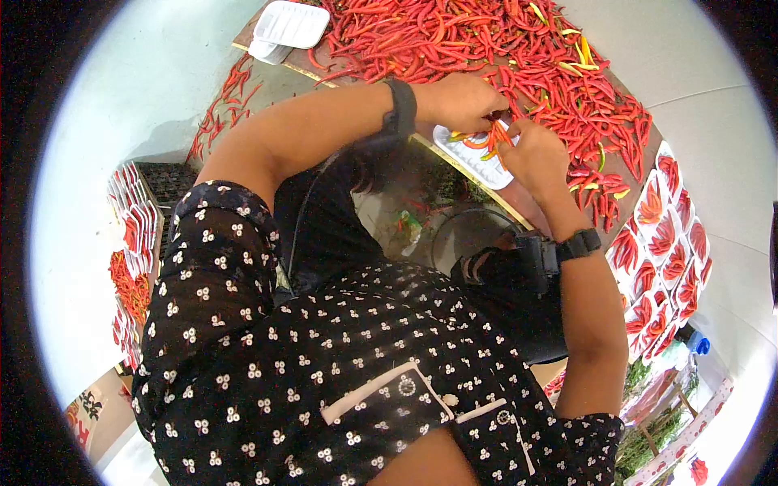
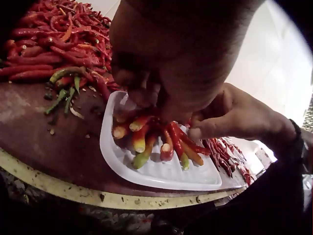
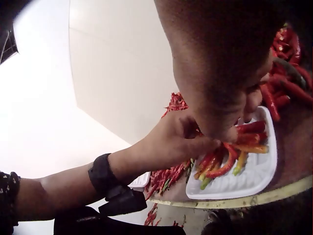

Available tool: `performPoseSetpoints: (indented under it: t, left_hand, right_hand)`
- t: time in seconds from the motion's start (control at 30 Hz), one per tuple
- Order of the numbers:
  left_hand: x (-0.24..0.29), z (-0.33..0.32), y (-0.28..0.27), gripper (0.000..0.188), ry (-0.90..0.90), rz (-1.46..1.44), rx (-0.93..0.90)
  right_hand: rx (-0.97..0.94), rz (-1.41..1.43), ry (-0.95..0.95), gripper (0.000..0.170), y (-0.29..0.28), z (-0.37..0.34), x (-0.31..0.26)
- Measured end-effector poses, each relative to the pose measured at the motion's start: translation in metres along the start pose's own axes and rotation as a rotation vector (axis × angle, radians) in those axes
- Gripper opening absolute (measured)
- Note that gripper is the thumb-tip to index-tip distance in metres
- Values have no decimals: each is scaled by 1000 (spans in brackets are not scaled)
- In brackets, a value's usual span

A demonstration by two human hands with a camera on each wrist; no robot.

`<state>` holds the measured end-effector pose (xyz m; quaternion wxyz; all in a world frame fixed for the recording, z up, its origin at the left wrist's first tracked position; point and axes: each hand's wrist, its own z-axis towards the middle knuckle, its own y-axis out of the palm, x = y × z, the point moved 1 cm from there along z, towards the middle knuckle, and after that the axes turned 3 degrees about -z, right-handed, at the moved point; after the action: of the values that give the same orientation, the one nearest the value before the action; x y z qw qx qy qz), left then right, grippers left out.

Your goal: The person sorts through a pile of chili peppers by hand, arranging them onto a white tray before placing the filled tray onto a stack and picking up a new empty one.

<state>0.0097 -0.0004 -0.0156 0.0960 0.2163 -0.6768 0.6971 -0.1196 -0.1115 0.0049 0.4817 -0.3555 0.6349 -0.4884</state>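
A white ribbed foam tray (image 2: 113,164) lies on the brown board close to its front edge, with several red, orange and yellow-green chili peppers (image 2: 167,151) fanned out in it, cut ends toward me. My left hand (image 1: 458,101) reaches over the tray from the left, its curled fingers holding the chili peppers' far ends. From the right, my right hand (image 1: 539,160) pinches the same bunch between thumb and fingers. The two hands meet over the tray, and their fingertips are partly hidden behind the knuckles in both wrist views.
A large heap of red chili peppers (image 1: 405,36) covers the board behind the hands. Stacked white trays (image 1: 292,24) stand at the far left corner. Filled trays of chilies (image 1: 660,251) lie in rows at right. More filled trays (image 1: 139,219) are stacked at left beside a dark crate (image 1: 168,180).
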Motion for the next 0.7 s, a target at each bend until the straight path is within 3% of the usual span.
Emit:
performPoseSetpoints:
  t: [0.7]
  left_hand:
    - [3,-1,-1,25,7,-39,-3]
  right_hand:
    - [7,-27,-25,26,2,-1,-3]
